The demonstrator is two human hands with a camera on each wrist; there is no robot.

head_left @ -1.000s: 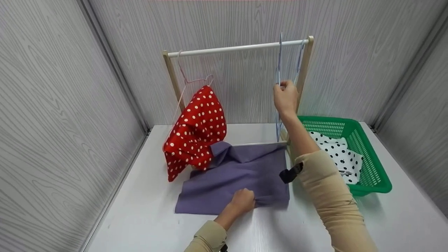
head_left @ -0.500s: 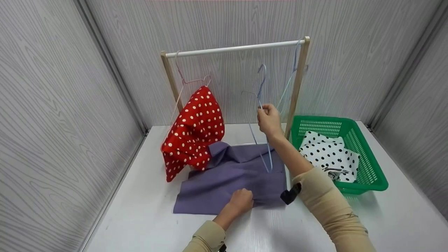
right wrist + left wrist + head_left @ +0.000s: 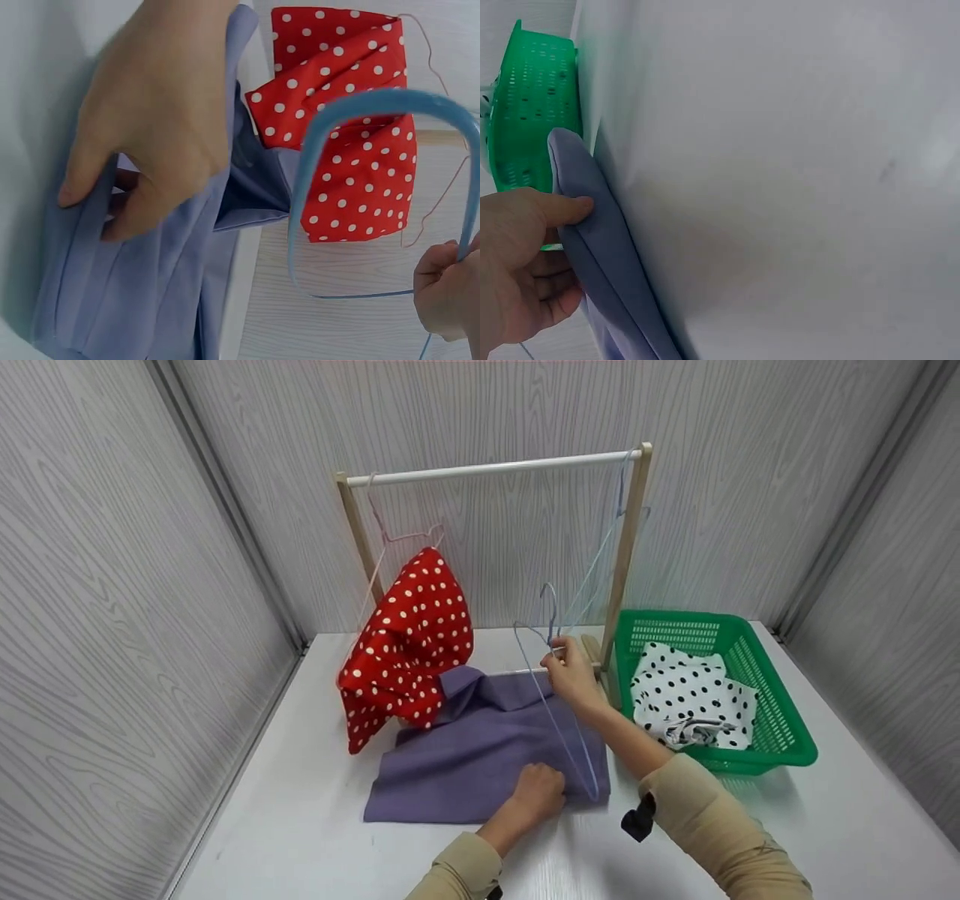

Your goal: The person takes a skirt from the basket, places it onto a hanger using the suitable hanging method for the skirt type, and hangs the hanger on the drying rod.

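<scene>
A purple cloth (image 3: pixel 450 776) lies spread on the white table beneath the rack. Its near edge is pinched by my left hand (image 3: pixel 541 791), thumb on one face and fingers behind, as the left wrist view (image 3: pixel 525 255) shows. Just above the cloth's right part, my right hand (image 3: pixel 574 675) grips a light blue hanger (image 3: pixel 375 103) near the base of its hook. The hanger is tilted, with one end low beside my left hand. In the right wrist view both hands appear, the left hand (image 3: pixel 161 127) holding a fold of the cloth.
A small rack with a white bar (image 3: pixel 487 469) stands behind. A red dotted cloth (image 3: pixel 409 637) hangs at its left from a pink hanger (image 3: pixel 409 536), and another blue hanger (image 3: pixel 596 559) hangs at its right. A green basket (image 3: pixel 776 690) holds a white dotted cloth (image 3: pixel 686 686).
My right hand has taken the blue hanger off the bar and brought it down and toward me over the purple cloth. My left hand keeps its hold on the cloth's near edge.
</scene>
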